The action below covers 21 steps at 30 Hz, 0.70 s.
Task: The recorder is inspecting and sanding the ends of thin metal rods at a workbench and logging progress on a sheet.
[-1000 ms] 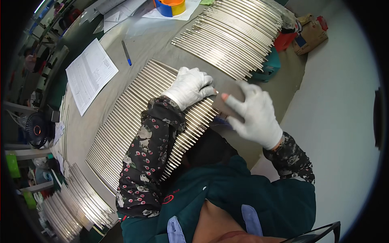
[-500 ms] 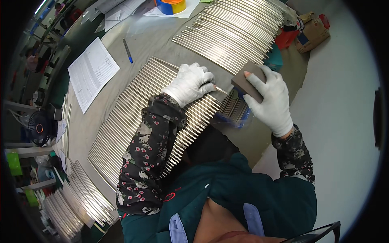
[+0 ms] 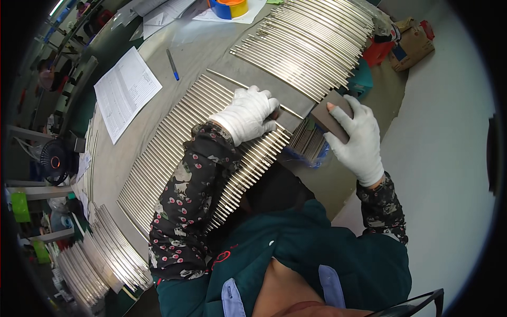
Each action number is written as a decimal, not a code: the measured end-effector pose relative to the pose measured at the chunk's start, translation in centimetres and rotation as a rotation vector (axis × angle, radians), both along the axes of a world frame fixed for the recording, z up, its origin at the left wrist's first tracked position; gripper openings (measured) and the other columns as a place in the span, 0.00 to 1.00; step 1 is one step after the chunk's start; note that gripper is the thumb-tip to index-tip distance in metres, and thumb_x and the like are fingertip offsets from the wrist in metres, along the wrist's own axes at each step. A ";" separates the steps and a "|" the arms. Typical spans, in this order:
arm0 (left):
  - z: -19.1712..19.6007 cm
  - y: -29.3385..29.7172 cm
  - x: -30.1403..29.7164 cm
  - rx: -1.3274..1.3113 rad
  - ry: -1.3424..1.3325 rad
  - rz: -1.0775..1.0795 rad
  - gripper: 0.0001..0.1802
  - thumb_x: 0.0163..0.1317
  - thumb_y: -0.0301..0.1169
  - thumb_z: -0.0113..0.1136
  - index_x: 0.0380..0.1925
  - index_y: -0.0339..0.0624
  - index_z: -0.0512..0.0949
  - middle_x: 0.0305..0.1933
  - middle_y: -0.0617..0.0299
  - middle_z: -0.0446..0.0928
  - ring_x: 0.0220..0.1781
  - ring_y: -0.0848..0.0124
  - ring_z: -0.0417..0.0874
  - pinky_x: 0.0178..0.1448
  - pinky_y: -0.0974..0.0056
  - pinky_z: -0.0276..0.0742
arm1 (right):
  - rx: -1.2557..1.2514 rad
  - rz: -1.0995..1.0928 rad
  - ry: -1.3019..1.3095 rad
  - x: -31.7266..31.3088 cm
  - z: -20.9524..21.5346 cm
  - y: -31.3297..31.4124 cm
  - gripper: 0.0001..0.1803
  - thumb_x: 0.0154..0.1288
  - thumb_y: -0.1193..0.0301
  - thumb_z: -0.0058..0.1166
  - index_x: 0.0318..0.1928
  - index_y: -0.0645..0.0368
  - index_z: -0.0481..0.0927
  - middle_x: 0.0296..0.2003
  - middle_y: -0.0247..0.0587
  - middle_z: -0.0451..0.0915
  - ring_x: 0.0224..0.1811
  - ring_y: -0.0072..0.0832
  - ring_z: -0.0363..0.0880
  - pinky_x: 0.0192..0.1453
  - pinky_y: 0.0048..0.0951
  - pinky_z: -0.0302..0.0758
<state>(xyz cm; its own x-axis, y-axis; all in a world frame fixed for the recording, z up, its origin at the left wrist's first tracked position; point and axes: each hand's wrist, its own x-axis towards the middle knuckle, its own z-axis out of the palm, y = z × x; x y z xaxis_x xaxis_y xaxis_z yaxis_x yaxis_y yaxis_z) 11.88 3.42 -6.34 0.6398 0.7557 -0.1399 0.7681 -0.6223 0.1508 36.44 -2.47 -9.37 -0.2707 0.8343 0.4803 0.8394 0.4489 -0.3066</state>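
Note:
My left hand (image 3: 245,115), in a white glove with some bare fingertips, rests over a row of thin shiny metal rods (image 3: 169,142) lying side by side on the grey table. Its fingers are curled at the rods' right ends, around a rod; the exact grip is partly hidden. One metal rod (image 3: 291,112) lies apart beyond the row, partly covered by this hand. My right hand (image 3: 359,140), gloved likewise, grips a brown-grey rectangular block (image 3: 323,115) just past the table's right edge. A second batch of metal rods (image 3: 311,42) lies farther back.
Below the right edge stands a blue-lined container (image 3: 311,145) holding thin dark strips. A printed sheet (image 3: 127,95) and a pen (image 3: 172,64) lie at left, tape rolls (image 3: 229,8) at the back. More rods (image 3: 119,253) stand near left; a cardboard box (image 3: 412,47) sits far right.
The lone rod has shifted away from the row, toward the far batch. My left hand has drawn back slightly toward me. My right hand still holds the block, a little lower.

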 end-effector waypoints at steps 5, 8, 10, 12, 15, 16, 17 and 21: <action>-0.7 0.0 -0.4 -0.036 -0.140 -0.019 0.09 0.52 0.34 0.63 0.32 0.47 0.76 0.35 0.63 0.76 0.46 0.60 0.74 0.51 0.54 0.66 | 0.006 0.025 0.009 -0.4 0.1 -0.1 0.27 0.44 0.65 0.63 0.50 0.49 0.78 0.53 0.50 0.70 0.49 0.45 0.71 0.52 0.41 0.70; -2.7 0.4 -1.0 0.033 -0.279 -0.079 0.08 0.54 0.37 0.62 0.31 0.48 0.78 0.34 0.62 0.78 0.46 0.60 0.76 0.51 0.55 0.64 | -0.001 0.099 0.041 -1.4 0.3 -0.9 0.27 0.43 0.64 0.64 0.49 0.49 0.78 0.53 0.51 0.70 0.49 0.45 0.71 0.51 0.41 0.70; -3.2 0.6 -1.2 0.034 -0.322 -0.086 0.08 0.52 0.35 0.63 0.30 0.47 0.77 0.32 0.62 0.77 0.44 0.60 0.75 0.48 0.56 0.66 | -0.025 0.270 0.094 -3.1 1.0 -1.9 0.27 0.42 0.63 0.65 0.49 0.49 0.79 0.53 0.51 0.70 0.49 0.45 0.71 0.49 0.40 0.71; -3.2 0.7 -1.0 0.036 -0.363 -0.093 0.07 0.51 0.33 0.63 0.29 0.46 0.76 0.31 0.62 0.76 0.42 0.59 0.75 0.46 0.56 0.67 | -0.073 0.316 0.027 -3.8 0.6 -1.9 0.27 0.42 0.63 0.64 0.49 0.49 0.79 0.53 0.51 0.70 0.49 0.45 0.71 0.47 0.40 0.71; -2.3 0.3 -1.0 0.005 -0.300 -0.042 0.07 0.52 0.33 0.63 0.29 0.46 0.77 0.30 0.61 0.76 0.42 0.60 0.76 0.46 0.56 0.67 | 0.090 -0.066 -0.157 -2.5 0.6 0.2 0.27 0.43 0.64 0.64 0.49 0.48 0.78 0.53 0.51 0.70 0.49 0.43 0.71 0.45 0.40 0.70; -2.5 0.3 -1.0 0.006 -0.303 -0.044 0.07 0.52 0.33 0.63 0.29 0.46 0.77 0.30 0.61 0.76 0.42 0.60 0.76 0.46 0.56 0.67 | 0.091 -0.067 -0.161 -2.5 0.9 0.0 0.27 0.43 0.64 0.64 0.49 0.48 0.78 0.53 0.51 0.70 0.49 0.43 0.71 0.45 0.40 0.70; -2.8 0.4 -1.0 0.009 -0.317 -0.041 0.07 0.52 0.33 0.63 0.28 0.45 0.76 0.30 0.61 0.76 0.42 0.59 0.76 0.46 0.56 0.67 | 0.069 0.091 -0.067 -2.8 1.4 -0.6 0.26 0.44 0.64 0.63 0.49 0.49 0.79 0.52 0.51 0.71 0.48 0.42 0.71 0.44 0.40 0.69; -2.8 0.3 -0.9 -0.011 -0.317 -0.018 0.07 0.51 0.33 0.63 0.28 0.45 0.76 0.30 0.60 0.76 0.41 0.59 0.76 0.47 0.56 0.67 | -0.018 0.120 -0.104 -3.0 1.1 -0.8 0.25 0.44 0.64 0.63 0.48 0.50 0.79 0.52 0.51 0.71 0.48 0.41 0.71 0.45 0.40 0.69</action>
